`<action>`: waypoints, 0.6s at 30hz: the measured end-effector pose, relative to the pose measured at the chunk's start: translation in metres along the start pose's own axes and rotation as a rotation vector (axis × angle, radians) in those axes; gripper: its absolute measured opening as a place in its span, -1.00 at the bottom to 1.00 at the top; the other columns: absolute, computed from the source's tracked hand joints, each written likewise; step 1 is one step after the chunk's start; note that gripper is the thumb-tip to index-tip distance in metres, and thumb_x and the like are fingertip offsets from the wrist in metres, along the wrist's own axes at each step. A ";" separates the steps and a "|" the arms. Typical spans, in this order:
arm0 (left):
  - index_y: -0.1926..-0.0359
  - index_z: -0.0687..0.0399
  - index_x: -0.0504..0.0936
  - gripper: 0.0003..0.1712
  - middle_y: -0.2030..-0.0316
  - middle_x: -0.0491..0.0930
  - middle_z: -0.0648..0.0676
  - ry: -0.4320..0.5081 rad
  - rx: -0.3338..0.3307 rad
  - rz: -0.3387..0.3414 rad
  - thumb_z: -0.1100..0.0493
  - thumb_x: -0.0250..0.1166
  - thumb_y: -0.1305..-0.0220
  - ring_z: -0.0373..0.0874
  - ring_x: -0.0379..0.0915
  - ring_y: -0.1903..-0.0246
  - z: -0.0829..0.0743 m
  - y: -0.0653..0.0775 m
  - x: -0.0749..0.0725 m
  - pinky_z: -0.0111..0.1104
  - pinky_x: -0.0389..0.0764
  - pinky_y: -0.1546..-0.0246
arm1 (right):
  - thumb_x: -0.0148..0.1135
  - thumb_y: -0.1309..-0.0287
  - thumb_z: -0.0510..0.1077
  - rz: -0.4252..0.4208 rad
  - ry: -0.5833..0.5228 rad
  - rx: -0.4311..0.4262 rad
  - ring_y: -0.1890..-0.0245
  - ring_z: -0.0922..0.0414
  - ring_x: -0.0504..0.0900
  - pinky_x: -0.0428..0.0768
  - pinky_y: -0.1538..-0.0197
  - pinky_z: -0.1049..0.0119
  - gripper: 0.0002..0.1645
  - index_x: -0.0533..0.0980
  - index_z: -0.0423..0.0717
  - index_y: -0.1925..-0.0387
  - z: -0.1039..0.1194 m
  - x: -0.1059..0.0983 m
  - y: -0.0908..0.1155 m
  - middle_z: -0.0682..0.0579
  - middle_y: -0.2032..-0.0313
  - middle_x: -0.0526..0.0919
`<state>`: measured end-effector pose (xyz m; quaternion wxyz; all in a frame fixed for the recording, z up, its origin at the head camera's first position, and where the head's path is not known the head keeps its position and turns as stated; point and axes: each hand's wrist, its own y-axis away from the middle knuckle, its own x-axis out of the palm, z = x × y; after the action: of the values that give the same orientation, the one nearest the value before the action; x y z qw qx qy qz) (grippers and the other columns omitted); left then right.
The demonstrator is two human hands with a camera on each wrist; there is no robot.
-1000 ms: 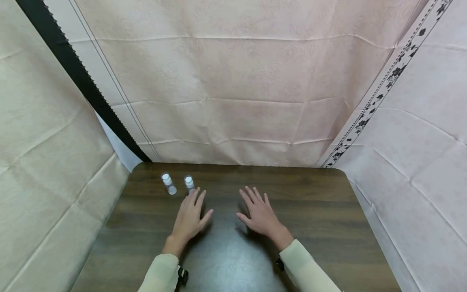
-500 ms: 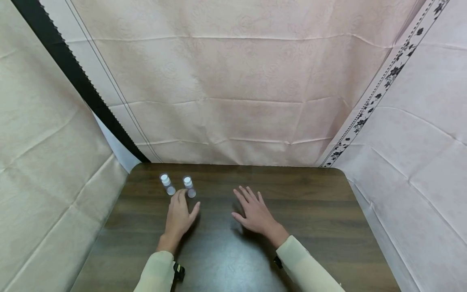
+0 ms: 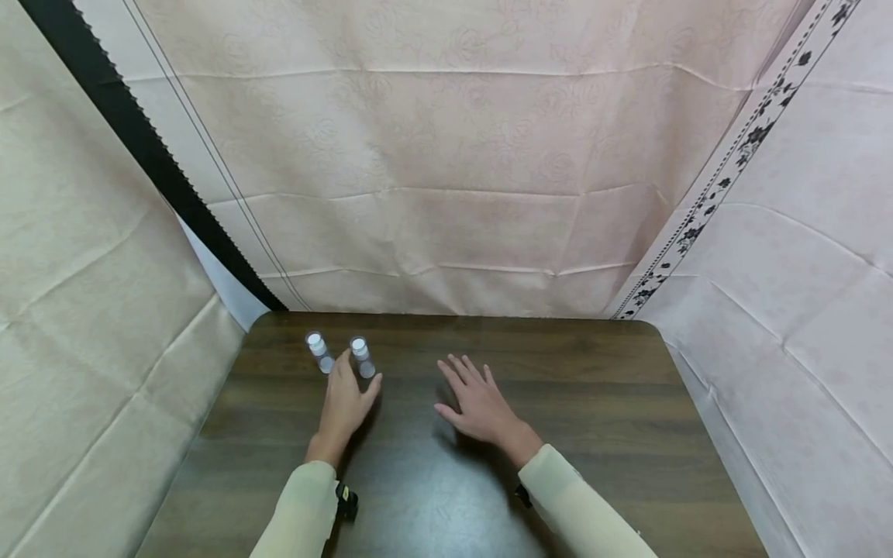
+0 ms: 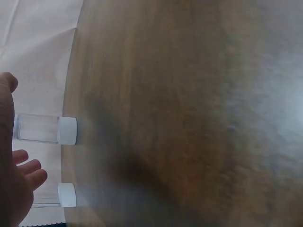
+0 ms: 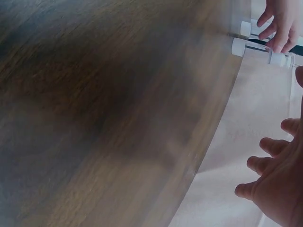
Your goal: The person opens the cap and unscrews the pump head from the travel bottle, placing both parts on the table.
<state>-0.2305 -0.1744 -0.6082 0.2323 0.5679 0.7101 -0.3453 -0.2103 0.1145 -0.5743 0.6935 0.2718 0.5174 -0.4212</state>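
Note:
Two small clear cylinders stand on the table near its far left side, each white at the top and at the base. My left hand (image 3: pixel 343 403) is at the right-hand cylinder (image 3: pixel 363 358), its fingers on the left side and thumb spread to the right, with a gap between them. The left-hand cylinder (image 3: pixel 319 353) stands just beyond those fingers. In the left wrist view, the nearer cylinder (image 4: pixel 40 128) shows between thumb and fingers. My right hand (image 3: pixel 477 403) hovers over the middle of the table, palm down, fingers spread and holding nothing.
The brown wooden table (image 3: pixel 593 403) has rounded far corners. A pale cloth (image 3: pixel 446 194) hangs behind it, and further cloths (image 3: pixel 788 372) close off both sides. A black band (image 3: pixel 160 163) runs down the left cloth edge.
My left hand has moved left from in front of the right-hand cylinder, then slightly forward, with thumb and fingers now at its sides. My right hand has drifted a little left.

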 end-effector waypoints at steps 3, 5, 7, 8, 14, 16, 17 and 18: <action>-0.52 0.36 0.10 -0.01 -0.41 0.27 0.43 0.059 -0.027 0.009 -0.07 0.38 -0.35 0.32 0.24 -0.42 0.001 -0.007 0.002 0.15 0.33 -0.41 | 0.02 -0.48 0.35 0.000 -0.003 -0.011 -0.62 -0.16 0.04 0.06 -0.50 -0.41 -0.06 -0.04 0.14 -0.66 0.002 0.002 -0.002 -0.08 -0.64 0.03; -0.52 0.35 0.10 -0.01 -0.40 0.28 0.44 0.102 -0.053 0.008 -0.07 0.38 -0.35 0.33 0.25 -0.41 0.002 -0.011 0.003 0.15 0.33 -0.41 | 0.00 -0.48 0.36 0.006 0.000 -0.017 -0.62 -0.17 0.04 0.07 -0.50 -0.41 -0.06 -0.06 0.15 -0.66 0.003 0.003 -0.004 -0.08 -0.64 0.02; -0.52 0.35 0.10 -0.01 -0.38 0.28 0.45 0.138 -0.077 0.008 -0.07 0.38 -0.35 0.33 0.25 -0.41 0.002 -0.016 0.005 0.16 0.32 -0.41 | 0.00 -0.48 0.36 0.010 -0.002 -0.020 -0.62 -0.17 0.05 0.07 -0.49 -0.41 -0.06 -0.05 0.14 -0.66 0.005 0.004 -0.005 -0.08 -0.64 0.03; -0.52 0.36 0.10 -0.02 -0.38 0.29 0.45 0.156 -0.086 0.010 -0.07 0.38 -0.36 0.33 0.26 -0.40 0.002 -0.018 0.006 0.16 0.32 -0.40 | 0.00 -0.49 0.35 0.012 -0.003 -0.021 -0.61 -0.18 0.05 0.07 -0.49 -0.41 -0.06 -0.05 0.14 -0.66 0.005 0.004 -0.006 -0.08 -0.64 0.03; -0.47 0.40 0.15 -0.06 -0.30 0.37 0.46 0.257 -0.121 -0.003 -0.01 0.41 -0.34 0.33 0.35 -0.32 0.002 -0.029 0.011 0.13 0.39 -0.35 | 0.03 -0.49 0.32 0.025 -0.009 -0.014 -0.61 -0.18 0.07 0.09 -0.49 -0.41 -0.07 -0.03 0.12 -0.66 0.007 0.006 -0.011 -0.10 -0.63 0.04; -0.48 0.38 0.15 -0.06 -0.31 0.39 0.46 0.288 -0.142 0.002 0.01 0.42 -0.33 0.33 0.36 -0.33 0.002 -0.031 0.012 0.13 0.39 -0.36 | 0.02 -0.49 0.33 0.032 -0.010 -0.008 -0.61 -0.17 0.06 0.09 -0.49 -0.41 -0.08 -0.04 0.14 -0.66 0.008 0.008 -0.013 -0.09 -0.63 0.04; -0.48 0.37 0.14 -0.06 -0.32 0.39 0.46 0.298 -0.153 0.006 0.02 0.43 -0.33 0.32 0.35 -0.34 0.003 -0.032 0.013 0.12 0.38 -0.37 | 0.01 -0.49 0.34 0.036 -0.012 -0.007 -0.62 -0.16 0.06 0.08 -0.49 -0.40 -0.08 -0.04 0.14 -0.66 0.008 0.008 -0.015 -0.09 -0.64 0.03; -0.49 0.36 0.14 -0.06 -0.32 0.40 0.46 0.306 -0.165 0.008 0.02 0.43 -0.33 0.32 0.36 -0.35 0.003 -0.033 0.014 0.12 0.38 -0.37 | -0.02 -0.49 0.36 0.040 -0.015 -0.003 -0.62 -0.15 0.05 0.08 -0.50 -0.40 -0.08 -0.05 0.16 -0.66 0.008 0.009 -0.016 -0.07 -0.64 0.03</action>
<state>-0.2662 -0.1716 -0.6125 0.1687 0.5957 0.7608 -0.1946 -0.2188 0.0975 -0.5793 0.7061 0.2780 0.5073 -0.4083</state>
